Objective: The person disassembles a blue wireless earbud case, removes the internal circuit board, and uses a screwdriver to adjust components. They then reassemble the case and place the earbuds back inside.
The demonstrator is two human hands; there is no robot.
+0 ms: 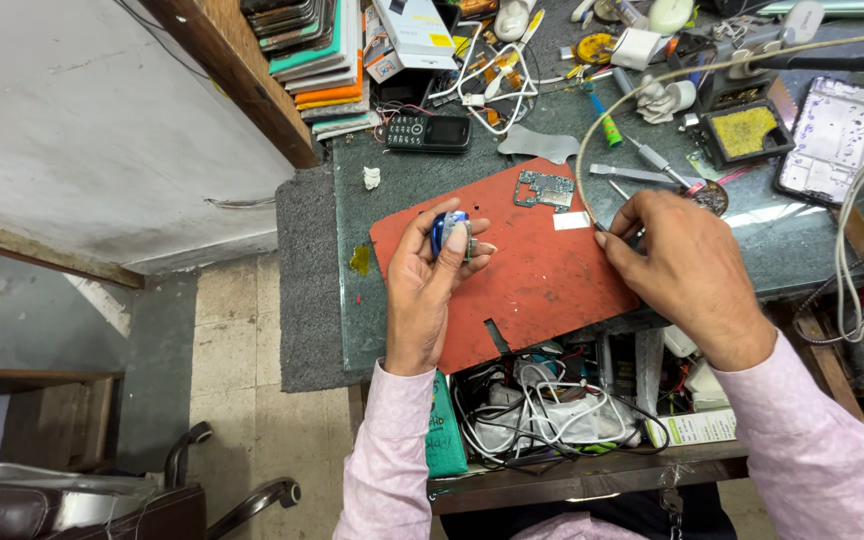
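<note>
- My left hand [430, 280] hovers over the left part of the red mat [532, 290], palm toward me.
- Its fingers are curled together around a small blue object [445, 232]; my thumb presses it from the left, my fingertips [482, 247] close on it from the right, so it sits pinched above the mat's upper left corner.
- A bare circuit board [546, 188] lies on the mat's upper edge, well apart from both hands.
- A small white slip [571, 221] rests on the mat just below that board.
- My right hand [687, 262] sits at the mat's right edge, back toward me.
- Its fingers are pressed together near a thin tool tip [602, 228]; whether they actually pinch it I cannot tell.
</note>
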